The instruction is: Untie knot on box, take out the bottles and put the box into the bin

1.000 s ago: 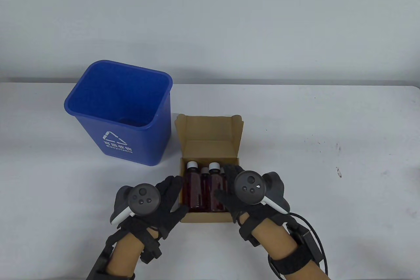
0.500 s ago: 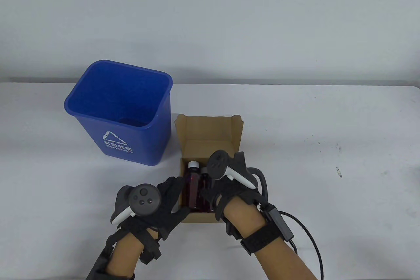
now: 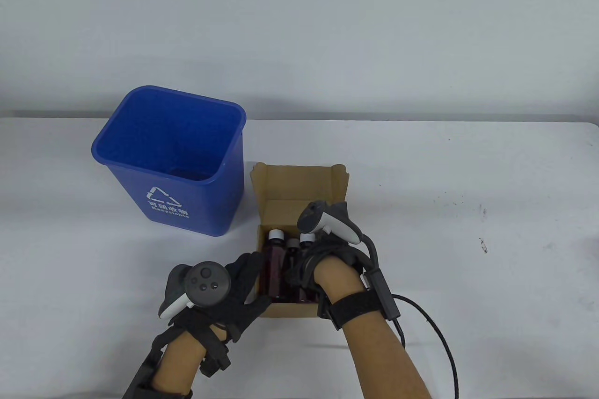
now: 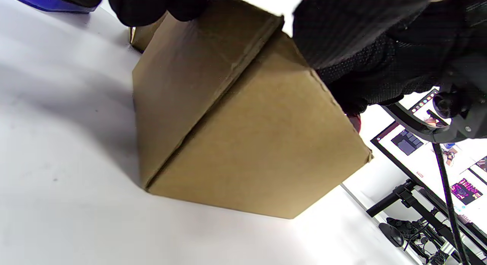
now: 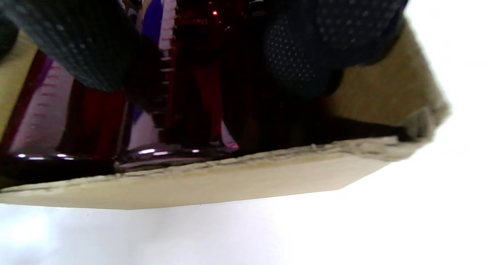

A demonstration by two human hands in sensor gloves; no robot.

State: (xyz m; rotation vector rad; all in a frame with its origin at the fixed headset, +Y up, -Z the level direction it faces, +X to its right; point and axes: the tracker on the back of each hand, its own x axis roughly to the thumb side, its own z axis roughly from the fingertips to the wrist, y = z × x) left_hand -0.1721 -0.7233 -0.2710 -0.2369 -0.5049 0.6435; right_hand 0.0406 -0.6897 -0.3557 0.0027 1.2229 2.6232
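Observation:
The brown cardboard box (image 3: 299, 184) stands with its lid up, right of the blue bin (image 3: 187, 193). Several dark red bottles (image 3: 276, 261) with white caps lie inside. My left hand (image 3: 245, 282) holds the box's near left corner: the fingers lie along the left wall and the thumb on the front wall (image 4: 236, 135). My right hand (image 3: 306, 268) reaches down into the right half of the box. Its fingers (image 5: 300, 59) curl round a bottle (image 5: 198, 86), whose white cap (image 3: 306, 236) shows just beyond the hand. The fingertips are hidden inside the box.
The bin stands upright against the box's far left corner, and I see nothing in it. A black cable (image 3: 435, 324) trails from my right wrist across the table. A monitor on a stand (image 4: 437, 154) stands beyond the table's edge.
My right hand has swung from the box's right side over the bottles, turned at the wrist and dropped its fingers into the box. The left hand and the box have stayed put.

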